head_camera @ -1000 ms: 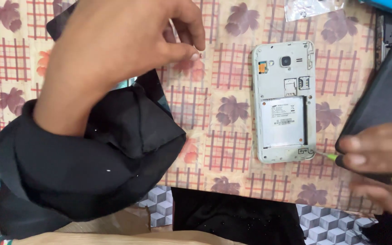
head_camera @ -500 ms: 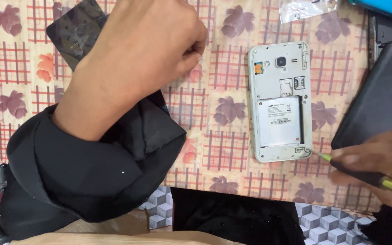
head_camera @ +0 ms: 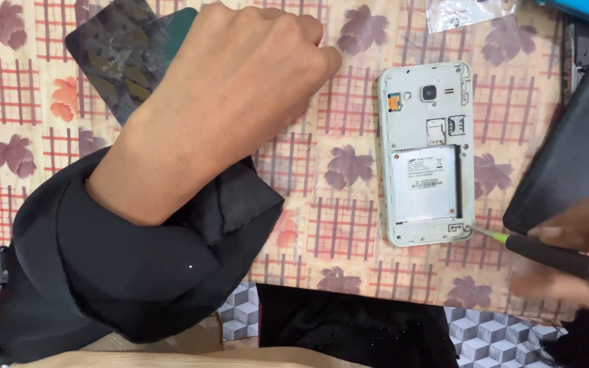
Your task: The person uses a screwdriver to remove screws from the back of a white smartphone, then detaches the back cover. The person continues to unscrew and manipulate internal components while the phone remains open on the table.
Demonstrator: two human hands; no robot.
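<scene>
A white phone (head_camera: 425, 153) lies face down with its back off, so the battery and card slots show. My right hand (head_camera: 584, 228), blurred at the right edge, grips a screwdriver (head_camera: 547, 253) with a black and green handle. The tip touches the phone's lower right corner. My left hand (head_camera: 240, 88), in a black sleeve, rests on the cloth to the left of the phone as a closed fist. I see nothing in it. A dark cracked panel (head_camera: 114, 51) lies partly under that hand.
A black back cover (head_camera: 574, 150) lies right of the phone, by my right hand. A checked, flowered tablecloth (head_camera: 335, 123) covers the table. A clear plastic bag (head_camera: 468, 12) and a blue object (head_camera: 587, 8) sit at the top edge. Black cloth (head_camera: 349, 334) lies below the table's front edge.
My left hand's fingers curled from a pinch into a fist. My right hand moved the screwdriver tip up to the phone's lower right corner.
</scene>
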